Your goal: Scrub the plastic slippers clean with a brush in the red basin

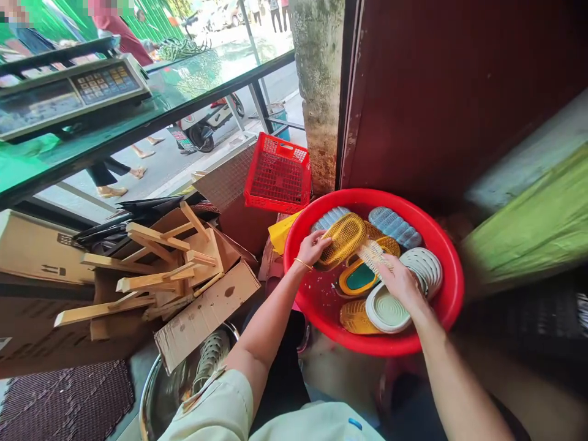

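My left hand [313, 247] is closed on the near end of a yellow slipper [345, 237], its ridged sole facing up. My right hand [399, 278] grips a pale-bristled scrubbing brush [370, 252] beside the slipper; the brush's back is mostly hidden by my fingers. Both hands are over a large red basin [454, 288] with water in it. Inside lie a blue slipper [394, 225], a yellow clog with a green insole [361, 277], a white clog [390, 306] and several other shoes. A yellow sole [356, 316] sits partly under the white clog.
Behind the basin stands a red plastic crate [279, 174]. Wooden stools [179, 263] and cardboard [209, 312] are piled to the left. A metal bowl [149, 392] holding a grey shoe is near my left arm. A scale [73, 92] rests on the glass counter [197, 79].
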`<state>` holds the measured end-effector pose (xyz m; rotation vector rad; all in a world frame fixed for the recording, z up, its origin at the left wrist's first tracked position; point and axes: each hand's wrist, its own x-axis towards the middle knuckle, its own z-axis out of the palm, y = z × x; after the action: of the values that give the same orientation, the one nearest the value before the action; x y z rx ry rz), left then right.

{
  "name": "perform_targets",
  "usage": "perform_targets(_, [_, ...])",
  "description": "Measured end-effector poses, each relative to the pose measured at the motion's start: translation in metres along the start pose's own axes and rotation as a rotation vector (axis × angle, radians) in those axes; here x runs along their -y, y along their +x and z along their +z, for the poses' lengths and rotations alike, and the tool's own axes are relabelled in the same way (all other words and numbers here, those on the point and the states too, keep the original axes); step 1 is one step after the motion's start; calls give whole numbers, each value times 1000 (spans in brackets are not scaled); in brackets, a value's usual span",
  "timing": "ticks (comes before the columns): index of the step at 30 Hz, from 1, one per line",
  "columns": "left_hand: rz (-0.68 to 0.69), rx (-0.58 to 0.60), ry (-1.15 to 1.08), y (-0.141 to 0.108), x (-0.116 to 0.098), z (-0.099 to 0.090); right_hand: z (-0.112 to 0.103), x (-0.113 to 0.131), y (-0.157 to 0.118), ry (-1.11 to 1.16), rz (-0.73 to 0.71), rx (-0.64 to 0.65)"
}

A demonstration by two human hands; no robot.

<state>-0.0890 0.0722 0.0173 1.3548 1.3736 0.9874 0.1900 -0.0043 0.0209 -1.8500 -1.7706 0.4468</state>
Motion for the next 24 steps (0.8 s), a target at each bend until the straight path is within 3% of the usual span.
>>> perform_targets(2, [5,28,-112,0,0,3,-8,7,-2,7,-3,-126])
perform_targets(5, [45,-10,-57,-5,-3,16,-14,30,-17,-58,-131,-251])
perform_targets(9, [106,-35,50,-17,-12,35,-6,57,-33,-255,-320,-136])
perform_targets(15, [244,2,179,-31,-24,43,-30,27,4,-383,-70,-306])
perform_targets(18, [296,-18,240,-34,-26,40,-31,33,-2,-357,-104,-317])
perform_targets(22, [369,-48,293,-37,-28,36,-19,53,-21,-322,-248,-155])
perform_targets(24, [380,-39,248,-38,-29,36,-24,46,-18,-282,-179,-187])
